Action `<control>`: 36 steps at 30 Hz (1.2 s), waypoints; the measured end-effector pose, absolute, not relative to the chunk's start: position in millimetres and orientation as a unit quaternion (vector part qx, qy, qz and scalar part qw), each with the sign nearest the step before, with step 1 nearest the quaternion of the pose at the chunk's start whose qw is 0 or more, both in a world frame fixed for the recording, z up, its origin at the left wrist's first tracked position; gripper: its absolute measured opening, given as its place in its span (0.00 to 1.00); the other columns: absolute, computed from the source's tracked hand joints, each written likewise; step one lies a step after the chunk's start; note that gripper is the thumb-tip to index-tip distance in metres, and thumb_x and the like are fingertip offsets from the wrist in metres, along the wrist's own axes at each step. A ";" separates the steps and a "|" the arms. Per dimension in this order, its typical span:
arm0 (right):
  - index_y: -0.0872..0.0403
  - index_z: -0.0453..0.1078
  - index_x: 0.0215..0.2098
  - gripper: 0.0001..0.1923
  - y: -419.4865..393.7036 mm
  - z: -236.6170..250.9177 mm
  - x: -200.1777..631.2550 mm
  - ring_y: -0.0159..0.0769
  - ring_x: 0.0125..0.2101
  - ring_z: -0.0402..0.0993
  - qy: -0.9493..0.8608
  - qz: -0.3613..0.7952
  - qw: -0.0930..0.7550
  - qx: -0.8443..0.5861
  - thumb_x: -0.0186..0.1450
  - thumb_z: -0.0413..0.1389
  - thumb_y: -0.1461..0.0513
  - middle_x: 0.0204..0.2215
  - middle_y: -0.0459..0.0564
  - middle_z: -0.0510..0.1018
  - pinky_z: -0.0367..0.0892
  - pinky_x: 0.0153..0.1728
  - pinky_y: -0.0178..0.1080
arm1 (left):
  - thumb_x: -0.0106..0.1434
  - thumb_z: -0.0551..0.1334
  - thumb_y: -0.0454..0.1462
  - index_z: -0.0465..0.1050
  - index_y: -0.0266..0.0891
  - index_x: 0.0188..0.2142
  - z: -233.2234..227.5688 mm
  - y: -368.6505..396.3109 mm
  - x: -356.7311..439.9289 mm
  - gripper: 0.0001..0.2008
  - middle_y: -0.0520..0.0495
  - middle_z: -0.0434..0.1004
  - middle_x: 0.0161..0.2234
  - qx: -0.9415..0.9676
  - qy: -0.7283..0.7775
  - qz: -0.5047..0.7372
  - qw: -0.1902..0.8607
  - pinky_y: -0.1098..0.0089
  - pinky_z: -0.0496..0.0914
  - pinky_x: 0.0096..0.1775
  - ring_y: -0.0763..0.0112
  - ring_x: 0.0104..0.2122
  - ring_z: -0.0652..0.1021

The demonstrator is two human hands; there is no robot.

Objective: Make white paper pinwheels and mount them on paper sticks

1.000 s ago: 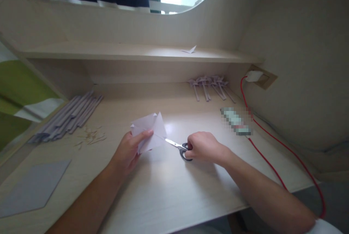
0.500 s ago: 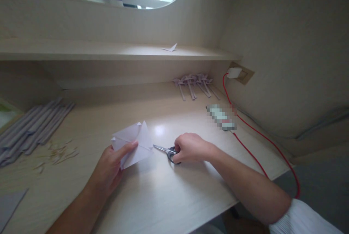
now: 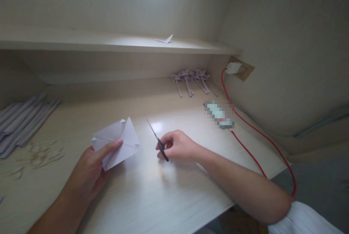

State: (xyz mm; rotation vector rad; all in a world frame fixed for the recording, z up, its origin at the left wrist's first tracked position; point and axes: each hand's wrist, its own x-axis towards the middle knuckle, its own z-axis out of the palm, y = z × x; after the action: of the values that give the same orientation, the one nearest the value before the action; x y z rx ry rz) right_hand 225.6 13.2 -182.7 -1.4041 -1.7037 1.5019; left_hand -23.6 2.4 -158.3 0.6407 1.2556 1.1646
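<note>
left hand (image 3: pixel 94 166) gripping folded paper (image 3: pixel 117 141), right hand (image 3: pixel 177 146) gripping scissors (image 3: pixel 158 141)

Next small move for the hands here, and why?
Probably bring the scissors back to the edge of the folded paper. The right hand holds them with blades shut, pointing away, clear of the sheet; the left hand holds the paper raised off the desk, its near edge facing the scissors.

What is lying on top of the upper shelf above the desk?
One small folded white paper piece sits on the upper shelf, near its right end. The rest of the shelf top that shows carries nothing else visible; its far left runs out of frame, so that part is unseen.
</note>
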 end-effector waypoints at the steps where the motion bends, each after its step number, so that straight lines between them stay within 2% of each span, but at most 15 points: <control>1: 0.58 0.82 0.35 0.11 13.4 -184.5 225.5 0.31 0.28 0.73 -0.604 0.569 0.239 -0.504 0.53 0.70 0.62 0.28 0.47 0.81 0.66 0.29 0.32 | 0.44 0.80 0.34 0.82 0.33 0.37 -158.9 4.0 -26.3 0.20 0.46 0.87 0.33 0.275 0.546 0.505 0.609 0.76 0.80 0.27 0.67 0.25 0.83; 7: 0.57 0.82 0.32 0.18 9.5 -185.6 224.3 0.30 0.26 0.72 -0.550 0.659 0.226 -0.461 0.46 0.78 0.59 0.25 0.45 0.80 0.66 0.29 0.33 | 0.39 0.82 0.35 0.83 0.36 0.36 -155.6 8.7 -36.0 0.22 0.52 0.84 0.28 0.263 0.550 0.524 0.594 0.77 0.79 0.25 0.70 0.23 0.81; 11: 0.57 0.79 0.29 0.19 4.0 -179.5 222.3 0.29 0.26 0.70 -0.539 0.686 0.197 -0.447 0.48 0.78 0.56 0.24 0.44 0.78 0.63 0.28 0.33 | 0.38 0.82 0.38 0.83 0.34 0.35 -149.0 8.7 -37.4 0.23 0.48 0.86 0.31 0.284 0.535 0.527 0.596 0.77 0.79 0.26 0.69 0.25 0.81; 15: 0.55 0.71 0.25 0.22 -1.7 -173.5 220.4 0.26 0.23 0.60 -0.561 0.666 0.191 -0.453 0.51 0.78 0.53 0.20 0.38 0.68 0.52 0.23 0.33 | 0.39 0.82 0.39 0.83 0.32 0.35 -145.9 8.6 -39.0 0.23 0.46 0.84 0.29 0.295 0.523 0.509 0.617 0.76 0.78 0.25 0.68 0.24 0.80; 17: 0.55 0.70 0.25 0.23 -4.0 -172.8 219.6 0.26 0.23 0.58 -0.569 0.662 0.187 -0.451 0.51 0.78 0.53 0.19 0.37 0.66 0.49 0.22 0.34 | 0.40 0.82 0.39 0.83 0.33 0.34 -145.9 8.5 -39.8 0.22 0.47 0.84 0.28 0.290 0.522 0.508 0.621 0.77 0.77 0.25 0.70 0.23 0.80; 22: 0.55 0.69 0.24 0.25 -6.6 -175.3 218.6 0.26 0.23 0.58 -0.587 0.642 0.176 -0.460 0.49 0.79 0.53 0.19 0.37 0.66 0.49 0.22 0.34 | 0.40 0.82 0.39 0.82 0.33 0.30 -147.6 7.9 -41.4 0.19 0.49 0.82 0.25 0.289 0.502 0.525 0.624 0.79 0.73 0.22 0.71 0.21 0.78; 28: 0.55 0.68 0.22 0.25 -6.2 -172.7 217.4 0.27 0.23 0.57 -0.640 0.593 0.161 -0.461 0.52 0.76 0.49 0.20 0.39 0.66 0.49 0.23 0.34 | 0.47 0.80 0.37 0.82 0.33 0.33 -147.0 7.2 -41.0 0.16 0.48 0.83 0.26 0.296 0.492 0.529 0.625 0.78 0.72 0.22 0.70 0.22 0.79; 36: 0.54 0.67 0.20 0.27 -5.3 -170.9 215.3 0.27 0.23 0.53 -0.654 0.572 0.159 -0.468 0.53 0.75 0.47 0.19 0.39 0.62 0.46 0.23 0.35 | 0.46 0.80 0.38 0.83 0.31 0.37 -146.4 4.3 -41.9 0.20 0.45 0.85 0.28 0.305 0.507 0.522 0.615 0.76 0.74 0.24 0.67 0.24 0.81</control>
State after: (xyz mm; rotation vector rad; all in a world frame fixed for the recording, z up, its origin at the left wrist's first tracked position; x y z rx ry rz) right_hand 215.3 -5.3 -170.9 -1.3385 -1.8699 1.6359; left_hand -41.9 4.3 -146.4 0.7034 1.1673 1.2019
